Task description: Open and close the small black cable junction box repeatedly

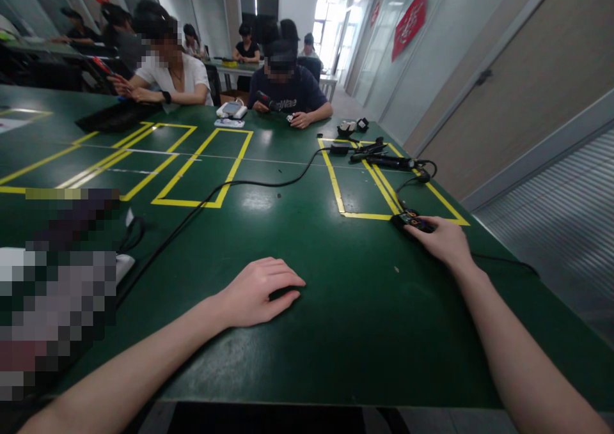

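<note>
My left hand [263,291] rests on the green table [326,332] near its front edge, fingers loosely stretched and holding nothing. Over on the right, my right hand [444,237] has its thumb and fingers round the near end of a small dark device [407,219] with some orange marks. This device lies at the lower line of the right yellow tape outline [367,217]. A thin black cable runs up from beside the device toward a black rod-like tool [391,162]. The underside of the device is hidden.
A long black cable [259,183] crosses the table to a small black box [339,148]. White-and-black items [346,128] stand at the far right. Two people sit opposite, one near a black tray [112,116]. Blurred objects lie at the left.
</note>
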`<state>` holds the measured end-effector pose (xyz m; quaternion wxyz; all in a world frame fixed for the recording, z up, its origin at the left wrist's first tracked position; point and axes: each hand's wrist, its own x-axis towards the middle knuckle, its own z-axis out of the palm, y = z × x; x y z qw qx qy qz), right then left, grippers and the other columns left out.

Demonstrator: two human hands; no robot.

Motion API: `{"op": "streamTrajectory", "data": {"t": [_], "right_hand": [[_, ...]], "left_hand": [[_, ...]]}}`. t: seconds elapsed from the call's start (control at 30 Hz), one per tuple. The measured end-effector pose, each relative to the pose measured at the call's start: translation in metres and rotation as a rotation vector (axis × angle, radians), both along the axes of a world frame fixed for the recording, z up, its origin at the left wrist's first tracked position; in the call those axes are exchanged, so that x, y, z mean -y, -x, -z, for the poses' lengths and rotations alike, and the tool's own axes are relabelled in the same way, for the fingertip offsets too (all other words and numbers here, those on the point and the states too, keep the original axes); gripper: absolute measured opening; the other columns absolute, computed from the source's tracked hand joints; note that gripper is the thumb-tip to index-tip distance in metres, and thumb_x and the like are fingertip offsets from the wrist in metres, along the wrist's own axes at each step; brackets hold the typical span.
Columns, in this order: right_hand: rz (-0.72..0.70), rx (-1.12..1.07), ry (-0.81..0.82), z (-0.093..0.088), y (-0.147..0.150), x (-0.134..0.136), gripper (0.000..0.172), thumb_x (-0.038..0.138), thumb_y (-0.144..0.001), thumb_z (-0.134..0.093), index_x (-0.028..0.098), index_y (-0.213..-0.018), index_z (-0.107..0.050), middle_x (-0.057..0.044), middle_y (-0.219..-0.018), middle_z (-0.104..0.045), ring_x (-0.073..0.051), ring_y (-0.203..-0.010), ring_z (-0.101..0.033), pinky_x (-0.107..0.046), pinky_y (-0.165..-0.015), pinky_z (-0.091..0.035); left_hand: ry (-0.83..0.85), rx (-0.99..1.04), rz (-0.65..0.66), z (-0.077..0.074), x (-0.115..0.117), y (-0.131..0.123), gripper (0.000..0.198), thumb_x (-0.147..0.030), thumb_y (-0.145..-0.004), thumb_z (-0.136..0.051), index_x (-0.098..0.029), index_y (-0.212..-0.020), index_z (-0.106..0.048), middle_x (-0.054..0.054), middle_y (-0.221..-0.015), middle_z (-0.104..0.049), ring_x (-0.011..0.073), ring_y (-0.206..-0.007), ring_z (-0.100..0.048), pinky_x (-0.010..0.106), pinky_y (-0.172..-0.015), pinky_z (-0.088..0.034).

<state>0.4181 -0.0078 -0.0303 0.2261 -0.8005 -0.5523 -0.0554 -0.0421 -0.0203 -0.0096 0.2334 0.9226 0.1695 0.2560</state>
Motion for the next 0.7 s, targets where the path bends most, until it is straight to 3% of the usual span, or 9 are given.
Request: {"op": "streamTrajectory", "data": {"t": [0.1,0.27,0.37,0.5,0.7], "right_hand": [[-0.197,-0.067,0.029,-0.005,0.054,0.000,0.037,0.045,-0.079,-0.074,0.018,-0.104,-0.079,-0.012,-0.103,-0.078,-0.032,-0.093,-0.073,-0.042,-0.078,-0.057],[-0.872,-0.152,-0.010,-0.009,0.168,0.028,0.026,0.033,-0.088,-0.072,0.020,-0.110,-0.074,-0.008,-0.103,-0.075,-0.022,-0.090,-0.074,-0.033,-0.080,-0.059],[-1.220,-0.135,0.025,-0.009,0.213,0.050,0.033,0.032,-0.090,-0.071,0.021,-0.121,-0.069,-0.007,-0.109,-0.074,-0.019,-0.088,-0.074,-0.027,-0.071,-0.058],[-1.228,-0.070,0.004,-0.006,0.227,0.059,0.031,0.032,-0.090,-0.071,0.021,-0.118,-0.067,-0.006,-0.101,-0.073,-0.018,-0.078,-0.072,-0.025,-0.060,-0.054],[-1.128,-0.132,-0.129,-0.003,0.213,0.047,0.031,0.031,-0.093,-0.067,0.023,-0.123,-0.065,-0.007,-0.103,-0.075,-0.019,-0.083,-0.073,-0.027,-0.067,-0.058]], "left_hand": [[-0.018,0.012,-0.005,-0.001,0.000,-0.001,0.018,-0.022,-0.102,-0.057,-0.017,-0.112,-0.071,0.006,-0.100,-0.077,0.0194,-0.093,-0.072,0.034,-0.085,-0.056],[-0.133,0.134,-0.063,-0.005,0.000,-0.001,0.021,-0.024,-0.101,-0.059,-0.018,-0.118,-0.069,0.010,-0.116,-0.075,0.0210,-0.104,-0.071,0.036,-0.090,-0.057],[-0.239,0.199,-0.123,-0.008,0.002,0.000,0.022,-0.033,-0.097,-0.066,-0.018,-0.112,-0.070,0.010,-0.103,-0.076,0.0212,-0.092,-0.071,0.036,-0.081,-0.057],[-0.243,0.093,-0.076,-0.006,0.005,0.001,0.034,-0.047,-0.093,-0.070,-0.017,-0.108,-0.069,0.006,-0.086,-0.073,0.0190,-0.076,-0.067,0.033,-0.069,-0.053],[-0.166,-0.058,-0.159,0.003,0.001,0.002,0.040,-0.037,-0.095,-0.067,-0.021,-0.131,-0.063,0.009,-0.112,-0.072,0.0237,-0.099,-0.070,0.037,-0.085,-0.057]]}}
